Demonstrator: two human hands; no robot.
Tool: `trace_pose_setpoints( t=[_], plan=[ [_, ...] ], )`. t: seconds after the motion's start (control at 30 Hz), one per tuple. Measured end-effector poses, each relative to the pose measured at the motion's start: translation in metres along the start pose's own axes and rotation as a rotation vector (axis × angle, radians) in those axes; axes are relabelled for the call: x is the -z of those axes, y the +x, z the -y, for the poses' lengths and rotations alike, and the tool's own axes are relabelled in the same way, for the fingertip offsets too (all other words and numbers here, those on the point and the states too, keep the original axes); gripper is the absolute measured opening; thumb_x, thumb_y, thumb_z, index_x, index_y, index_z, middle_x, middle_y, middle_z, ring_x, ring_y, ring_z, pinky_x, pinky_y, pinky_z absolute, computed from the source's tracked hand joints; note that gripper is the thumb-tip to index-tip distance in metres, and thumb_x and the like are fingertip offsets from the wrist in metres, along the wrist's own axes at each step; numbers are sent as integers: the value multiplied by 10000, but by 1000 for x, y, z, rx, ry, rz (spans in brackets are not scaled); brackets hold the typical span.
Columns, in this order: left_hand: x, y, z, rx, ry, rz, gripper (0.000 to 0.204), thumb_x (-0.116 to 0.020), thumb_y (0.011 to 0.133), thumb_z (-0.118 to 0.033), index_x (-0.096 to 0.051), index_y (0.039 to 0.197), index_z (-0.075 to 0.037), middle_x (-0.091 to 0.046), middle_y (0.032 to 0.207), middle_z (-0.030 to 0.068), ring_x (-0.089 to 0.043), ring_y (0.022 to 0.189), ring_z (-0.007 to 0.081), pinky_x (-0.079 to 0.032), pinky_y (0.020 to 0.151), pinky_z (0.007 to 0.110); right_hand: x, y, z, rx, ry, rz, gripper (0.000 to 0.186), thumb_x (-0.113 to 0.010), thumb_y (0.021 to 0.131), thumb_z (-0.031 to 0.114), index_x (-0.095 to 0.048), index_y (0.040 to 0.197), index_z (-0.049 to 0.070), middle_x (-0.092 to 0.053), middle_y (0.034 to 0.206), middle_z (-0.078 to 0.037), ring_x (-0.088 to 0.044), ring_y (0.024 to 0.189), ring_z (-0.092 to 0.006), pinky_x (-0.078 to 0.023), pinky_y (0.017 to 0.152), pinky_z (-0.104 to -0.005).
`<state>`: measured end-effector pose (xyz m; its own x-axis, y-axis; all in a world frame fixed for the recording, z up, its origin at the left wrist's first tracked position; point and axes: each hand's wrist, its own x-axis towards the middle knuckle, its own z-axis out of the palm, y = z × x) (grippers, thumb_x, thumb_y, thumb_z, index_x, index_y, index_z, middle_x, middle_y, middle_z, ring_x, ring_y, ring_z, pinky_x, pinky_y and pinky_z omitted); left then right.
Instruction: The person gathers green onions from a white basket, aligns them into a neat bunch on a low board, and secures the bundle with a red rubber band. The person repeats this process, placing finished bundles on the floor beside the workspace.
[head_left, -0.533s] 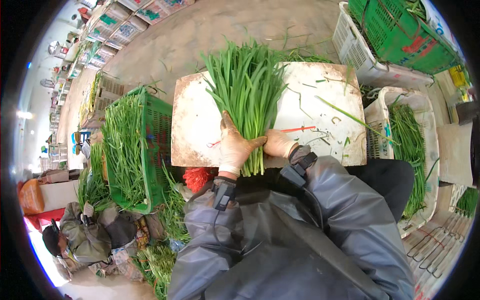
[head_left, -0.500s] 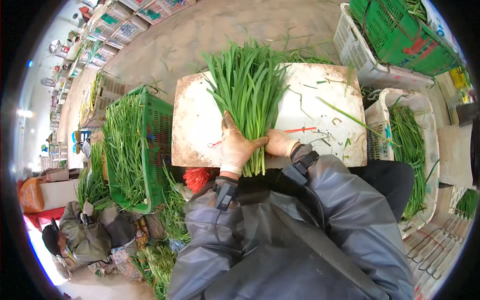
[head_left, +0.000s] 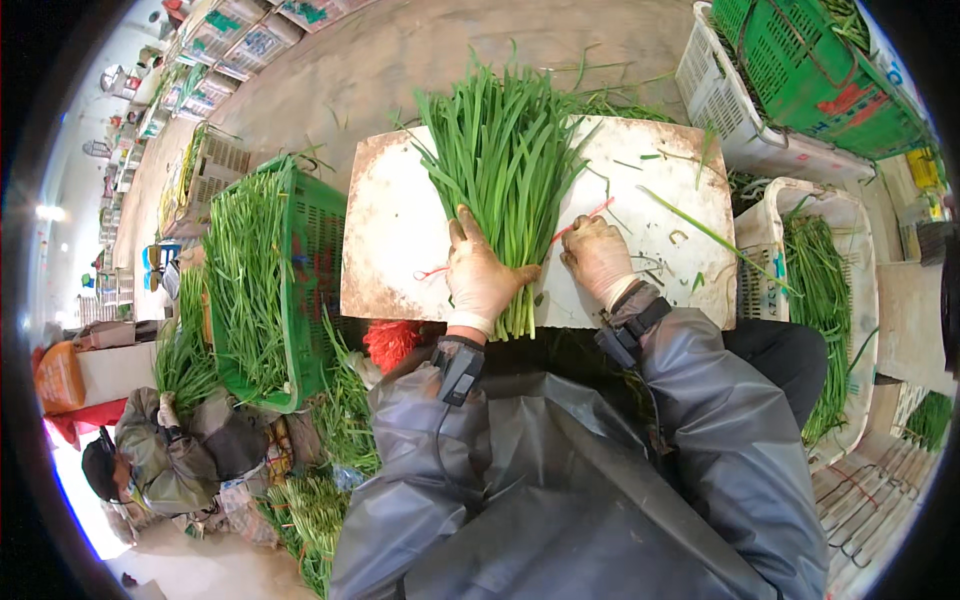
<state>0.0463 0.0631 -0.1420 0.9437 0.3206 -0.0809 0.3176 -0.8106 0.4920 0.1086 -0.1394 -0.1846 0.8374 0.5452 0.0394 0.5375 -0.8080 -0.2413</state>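
Observation:
A thick bunch of green chives lies on a worn white board, leaf tips pointing away from me and pale stem ends at the near edge. My left hand, in a soiled pale glove, is clasped round the lower stems. A thin red tie runs under the bunch and comes out on both sides. On the right of the bunch, my gloved right hand pinches the tie's other end, fingers curled. The tie's middle is hidden by the chives.
Loose chive scraps litter the board's right side. Left stands a green crate of chives; right, a white crate of chives. Stacked crates stand at far right. A person sits at lower left near red twine.
My right hand has left the lower stems, moved right and slightly away from me, and taken the tie's right end, now angled upward. My left hand stays on the bunch.

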Motion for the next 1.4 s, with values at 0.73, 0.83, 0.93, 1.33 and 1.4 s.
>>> trace_pose_setpoints(
  t=[0.73, 0.83, 0.93, 1.33, 1.4],
  plan=[
    [-1, -1, 16, -26, -190, -15, 1445, -1015, 593, -263, -101, 1650, 105, -350, 1599, 369, -438, 1459, 489, -394, 1237, 443, -12, -26, 43, 173, -11, -59, 175, -722, 890, 272, -753, 949, 111, -673, 968, -82, -667, 987, -273, -517, 851, -441],
    [2, -2, 16, -23, -208, -4, 1444, -1018, 593, -267, -105, 1647, 110, -349, 1602, 367, -438, 1461, 485, -393, 1238, 441, -10, -22, 43, 217, -86, -23, 146, -673, 905, 237, -759, 911, 120, -692, 928, -72, -686, 949, -276, -521, 829, -429],
    [5, -3, 16, -37, -212, -4, 1448, -1021, 592, -270, -104, 1644, 116, -350, 1604, 364, -437, 1462, 484, -392, 1238, 441, 13, -30, 37, 235, -43, 282, 184, -687, 883, 209, -792, 1002, 116, -761, 979, -93, -722, 985, -291, -552, 857, -445],
    [4, -1, 19, -53, -224, -9, 1413, -1010, 604, -287, -140, 1642, 120, -362, 1606, 347, -430, 1473, 467, -393, 1237, 438, -11, -28, 62, 3, 42, 40, 252, -735, 870, 250, -704, 990, 31, -727, 936, -154, -719, 940, -361, -563, 847, -478],
    [3, -1, 24, -49, -252, -13, 1408, -1007, 606, -285, -144, 1642, 118, -364, 1607, 344, -425, 1477, 466, -391, 1238, 437, -21, -27, 61, 38, 126, 16, 185, -706, 867, 227, -723, 930, 54, -741, 941, -149, -721, 897, -364, -567, 824, -478]
  ],
)
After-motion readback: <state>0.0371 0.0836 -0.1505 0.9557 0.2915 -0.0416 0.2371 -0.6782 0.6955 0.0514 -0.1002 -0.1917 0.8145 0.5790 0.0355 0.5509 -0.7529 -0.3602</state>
